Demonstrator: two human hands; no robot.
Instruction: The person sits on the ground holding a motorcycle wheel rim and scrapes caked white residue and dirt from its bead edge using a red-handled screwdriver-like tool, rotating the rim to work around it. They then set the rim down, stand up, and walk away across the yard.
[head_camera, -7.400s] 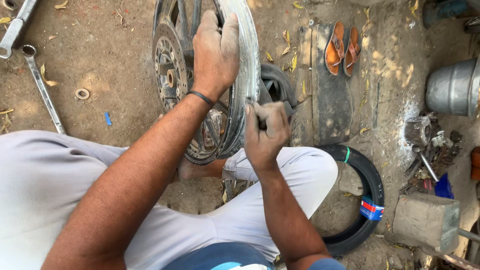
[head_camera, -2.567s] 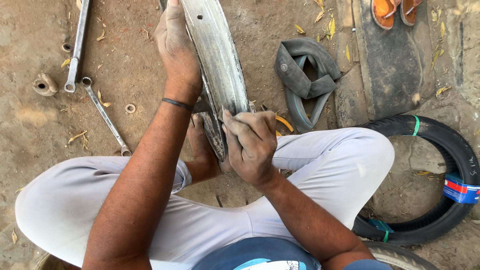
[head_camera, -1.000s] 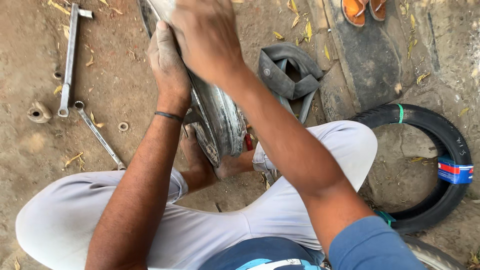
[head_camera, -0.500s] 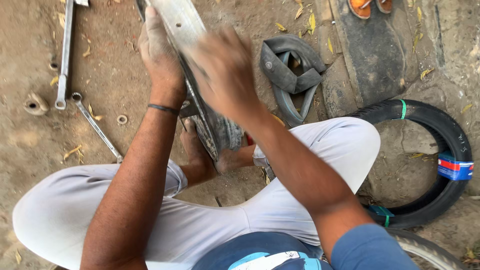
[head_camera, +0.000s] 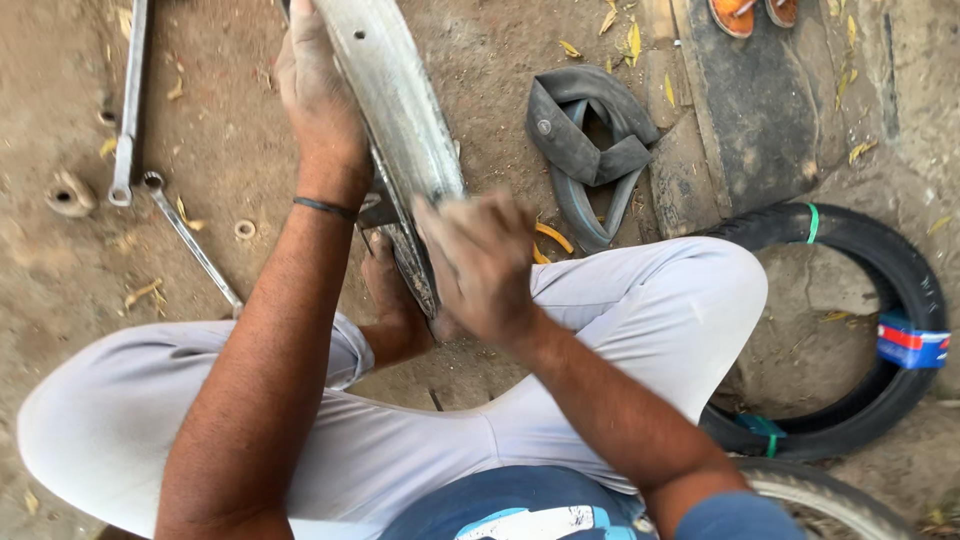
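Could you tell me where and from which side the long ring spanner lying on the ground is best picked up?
Probably by the middle of its shaft. The ring spanner lies flat on bare dirt, slanting away from the person's knee, with nothing touching it. Coming from above, fingers astride the thin shaft, looks easiest; the left hand, now on the wheel rim, is on that side.

The bare metal wheel rim (head_camera: 400, 130) stood upright on edge on the dirt ground (head_camera: 230, 120). Its dull silver band ran away from the crossed legs, scuffed and dusty.
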